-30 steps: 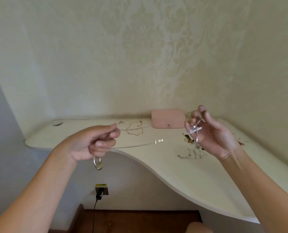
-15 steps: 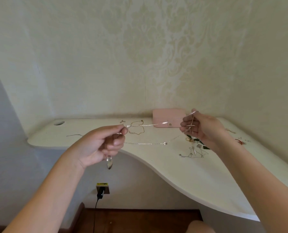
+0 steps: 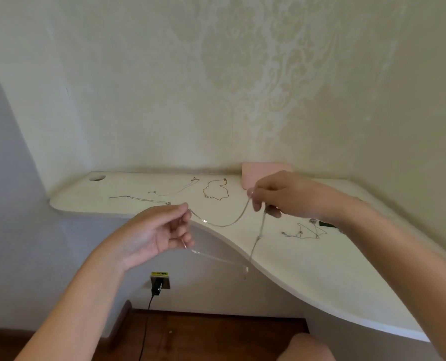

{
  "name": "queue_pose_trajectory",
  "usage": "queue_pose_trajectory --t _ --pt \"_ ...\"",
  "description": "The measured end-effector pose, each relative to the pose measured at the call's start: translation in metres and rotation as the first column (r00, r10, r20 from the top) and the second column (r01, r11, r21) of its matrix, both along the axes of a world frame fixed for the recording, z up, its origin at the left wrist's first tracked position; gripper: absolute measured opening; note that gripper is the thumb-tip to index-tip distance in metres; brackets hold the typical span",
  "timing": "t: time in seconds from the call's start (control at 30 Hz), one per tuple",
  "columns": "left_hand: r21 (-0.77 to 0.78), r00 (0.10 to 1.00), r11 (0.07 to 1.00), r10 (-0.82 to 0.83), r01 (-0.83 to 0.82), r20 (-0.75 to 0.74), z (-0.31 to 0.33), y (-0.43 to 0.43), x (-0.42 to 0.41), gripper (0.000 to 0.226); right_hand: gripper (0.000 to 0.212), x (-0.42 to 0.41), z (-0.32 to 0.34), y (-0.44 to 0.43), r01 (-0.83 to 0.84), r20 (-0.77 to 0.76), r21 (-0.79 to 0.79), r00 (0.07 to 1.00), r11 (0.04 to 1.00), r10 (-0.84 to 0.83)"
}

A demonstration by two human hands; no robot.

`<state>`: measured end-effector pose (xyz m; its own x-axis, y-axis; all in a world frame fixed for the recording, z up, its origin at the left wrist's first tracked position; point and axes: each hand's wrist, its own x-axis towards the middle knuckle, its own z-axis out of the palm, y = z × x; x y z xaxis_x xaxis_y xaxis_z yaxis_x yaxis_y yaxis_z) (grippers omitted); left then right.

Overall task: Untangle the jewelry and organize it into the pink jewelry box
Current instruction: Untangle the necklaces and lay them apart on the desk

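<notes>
A thin silver chain (image 3: pixel 224 224) sags in a loop between my two hands above the white desk's front edge. My left hand (image 3: pixel 156 234) pinches one end of it, and a blurred strand trails from its lower fingers. My right hand (image 3: pixel 284 195) pinches the other end; another strand hangs straight down from it past the desk edge. The closed pink jewelry box (image 3: pixel 253 175) stands against the wall, partly hidden behind my right hand. A gold necklace (image 3: pixel 216 191) and two thin silver chains (image 3: pixel 175 190) lie spread on the desk (image 3: pixel 307 269).
A small tangle of silver jewelry (image 3: pixel 305 231) lies on the desk under my right forearm, beside a dark green item (image 3: pixel 327 224). A round cable hole (image 3: pixel 97 177) is at the desk's far left. Below the desk a wall socket holds a black plug (image 3: pixel 157 285).
The chain was stretched nearly taut between my hands; now it sags in a loop. My right hand has come lower and forward. The pendant that hung under my left hand is out of sight.
</notes>
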<state>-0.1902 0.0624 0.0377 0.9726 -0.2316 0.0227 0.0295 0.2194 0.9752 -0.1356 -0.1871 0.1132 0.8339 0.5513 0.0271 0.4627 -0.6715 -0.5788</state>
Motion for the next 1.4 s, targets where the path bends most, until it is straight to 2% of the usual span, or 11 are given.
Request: queue_pose_trajectory --t 0.1,0.2,0.3,0.43,0.53,0.67,0.77,0.83,0.97,1.23,1.4 --pt "0.100 0.995 0.991 -0.086 0.091 -0.051 -0.008 -0.002 -0.007 0.040 0.014 -0.011 0.008 0.012 -0.141 0.002 -0.216 0.989 0.966 0.145" --pt "0.165 0.979 0.970 -0.159 0.178 -0.124 -0.018 0.002 -0.014 0.037 0.023 -0.015 0.014 0.020 -0.194 0.015 -0.391 0.976 0.900 0.217" --pt "0.211 0.971 0.954 -0.185 0.215 -0.152 -0.026 0.005 -0.017 0.033 0.022 -0.015 0.016 0.026 -0.100 0.228 -0.504 0.943 0.858 0.244" --pt "0.296 0.975 0.930 -0.190 0.217 -0.118 -0.023 -0.006 -0.024 0.024 0.015 -0.015 0.019 0.027 -0.121 0.301 -0.418 0.917 0.900 0.263" --pt "0.387 0.998 0.920 -0.067 0.067 -0.014 -0.013 -0.027 -0.027 0.032 0.011 -0.024 0.022 0.028 -0.221 0.250 -0.319 0.918 0.922 0.307" --pt "0.333 0.979 0.931 0.097 -0.153 0.177 0.000 -0.055 -0.030 0.033 0.020 -0.035 0.023 0.032 -0.349 0.177 -0.171 0.909 0.921 0.377" --pt "0.327 0.946 0.907 0.177 -0.264 0.273 0.005 -0.064 -0.032 0.021 0.022 -0.034 0.022 0.029 -0.333 0.149 -0.072 0.929 0.940 0.340" --pt "0.336 0.930 0.891 0.204 -0.305 0.305 0.006 -0.065 -0.034 0.019 0.023 -0.031 0.020 0.024 -0.260 0.198 -0.091 0.941 0.961 0.274" --pt "0.337 0.917 0.885 0.203 -0.322 0.345 0.007 -0.062 -0.039 0.031 0.020 -0.030 0.019 0.015 -0.205 0.209 -0.111 0.952 0.972 0.225" --pt "0.372 0.903 0.900 0.052 -0.228 0.427 0.013 -0.056 -0.045 0.021 0.013 -0.035 0.023 0.002 -0.178 0.244 0.012 0.955 0.984 0.170" --pt "0.317 0.932 0.925 0.088 -0.207 0.353 0.021 -0.061 -0.046 0.019 0.016 -0.035 0.028 -0.004 -0.237 0.185 0.068 0.958 0.969 0.221"
